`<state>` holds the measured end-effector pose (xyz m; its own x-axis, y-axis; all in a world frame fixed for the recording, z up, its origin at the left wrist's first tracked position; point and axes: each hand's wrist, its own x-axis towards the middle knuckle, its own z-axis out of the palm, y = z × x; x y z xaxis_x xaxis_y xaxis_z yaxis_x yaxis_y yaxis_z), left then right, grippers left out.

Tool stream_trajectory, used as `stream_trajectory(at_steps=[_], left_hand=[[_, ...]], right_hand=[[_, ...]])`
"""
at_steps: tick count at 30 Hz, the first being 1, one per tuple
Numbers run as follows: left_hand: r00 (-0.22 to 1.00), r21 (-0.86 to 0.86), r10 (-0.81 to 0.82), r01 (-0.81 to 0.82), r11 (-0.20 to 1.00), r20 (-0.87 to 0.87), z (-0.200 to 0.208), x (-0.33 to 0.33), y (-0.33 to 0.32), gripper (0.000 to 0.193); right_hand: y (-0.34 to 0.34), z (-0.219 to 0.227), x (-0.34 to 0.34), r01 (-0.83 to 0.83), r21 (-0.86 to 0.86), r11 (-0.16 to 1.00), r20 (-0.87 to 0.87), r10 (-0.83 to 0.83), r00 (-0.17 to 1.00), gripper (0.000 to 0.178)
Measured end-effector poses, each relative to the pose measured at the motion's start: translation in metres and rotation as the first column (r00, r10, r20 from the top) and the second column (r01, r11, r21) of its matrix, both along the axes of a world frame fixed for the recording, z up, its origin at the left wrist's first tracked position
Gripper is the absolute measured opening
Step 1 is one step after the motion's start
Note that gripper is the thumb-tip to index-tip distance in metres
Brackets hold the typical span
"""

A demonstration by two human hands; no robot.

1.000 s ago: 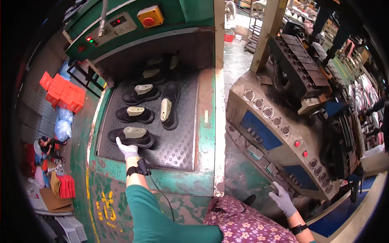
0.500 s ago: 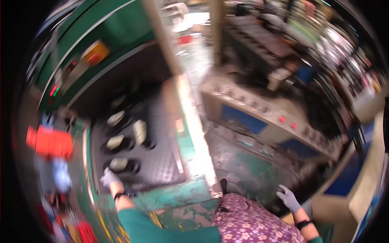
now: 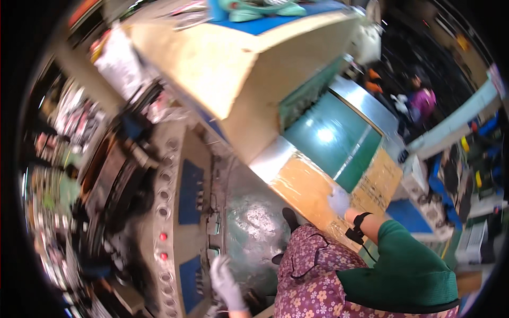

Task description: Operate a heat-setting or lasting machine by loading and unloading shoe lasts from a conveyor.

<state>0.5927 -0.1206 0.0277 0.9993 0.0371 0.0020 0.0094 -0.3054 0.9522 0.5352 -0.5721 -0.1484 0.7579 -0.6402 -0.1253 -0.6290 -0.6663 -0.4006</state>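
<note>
A: Report the position of each hand.

B: The right hand (image 3: 339,201), in a pale glove, rests flat on the tan wrapped panel (image 3: 313,191) at 4 o'clock from picture centre. Its fingers lie together and press on the panel surface; they clamp nothing. A black strap sits on the wrist, and a green sleeve follows behind it. The flat contact suggests the hand bears on the panel for support while the body is turned.

A: And the left hand?

B: The left hand (image 3: 225,281), also gloved, hangs at 6 o'clock, just beside the grey control panel (image 3: 180,212) with its row of round buttons and two red lamps. The fingers are blurred; whether they are apart or closed cannot be told. The hand holds nothing visible.

A: What lies between the hands?

B: A worn grey-green floor (image 3: 254,228) and one dark shoe (image 3: 290,216), above a floral garment (image 3: 318,281). A green sheet (image 3: 334,138) adjoins the tan panel at 2 o'clock. A large beige casing (image 3: 238,69) stands at 12 o'clock.
</note>
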Motion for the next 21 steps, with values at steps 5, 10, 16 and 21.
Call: stream_trajectory(at_steps=[5, 10, 16, 21], left_hand=[[0.645, -0.02, -0.738, 0.75, 0.661, -0.197, -0.08, 0.113, -0.216, 0.03], [0.388, -0.046, -0.882, 0.909, 0.414, -0.266, -0.182, 0.179, -0.424, 0.039], [0.384, 0.173, -0.923, 0.911, 0.374, -0.027, -0.223, 0.277, -0.635, 0.051], [0.827, 0.309, -0.504, 0.561, 0.768, -0.248, -0.214, 0.453, -0.689, 0.05]], right_hand=[[-0.092, -0.037, -0.065, 0.462, -0.017, 0.887, 0.035, -0.461, 0.887, 0.059], [-0.135, -0.082, -0.127, 0.604, -0.169, 0.779, 0.137, -0.588, 0.797, 0.068], [-0.126, -0.103, -0.137, 0.595, -0.217, 0.774, 0.041, -0.602, 0.798, 0.069], [-0.125, -0.1, -0.131, 0.624, -0.191, 0.758, -0.002, -0.636, 0.772, 0.066]])
